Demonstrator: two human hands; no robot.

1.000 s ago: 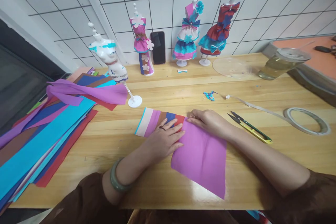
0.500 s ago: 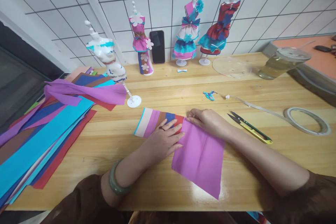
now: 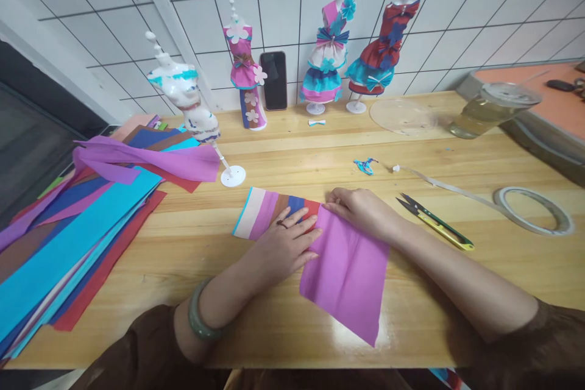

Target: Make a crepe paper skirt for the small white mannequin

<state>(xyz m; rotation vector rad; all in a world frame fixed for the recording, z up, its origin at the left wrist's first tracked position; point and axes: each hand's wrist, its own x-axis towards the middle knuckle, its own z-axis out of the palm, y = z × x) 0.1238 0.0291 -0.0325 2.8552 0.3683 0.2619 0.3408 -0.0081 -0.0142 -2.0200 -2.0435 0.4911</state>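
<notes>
A striped strip of light blue, pale pink, purple, brown, blue and red lies on the wooden table. My left hand rests flat across its blue and red stripes, fingers spread. A wide purple sheet joins the strip's red end and hangs toward the table's front edge. At the top of that sheet my right hand is closed, thumb and fingers pinching its upper edge beside the red stripe. Yellow and black thread snips lie to the right of my right hand.
Colored paper strips are piled at the left, near a bare white mannequin. Dressed mannequins and a phone stand by the tiled wall. At the right are a tape roll and a cup of liquid.
The lower edge of the purple sheet has shifted slightly left. Both hands keep almost the same place.
</notes>
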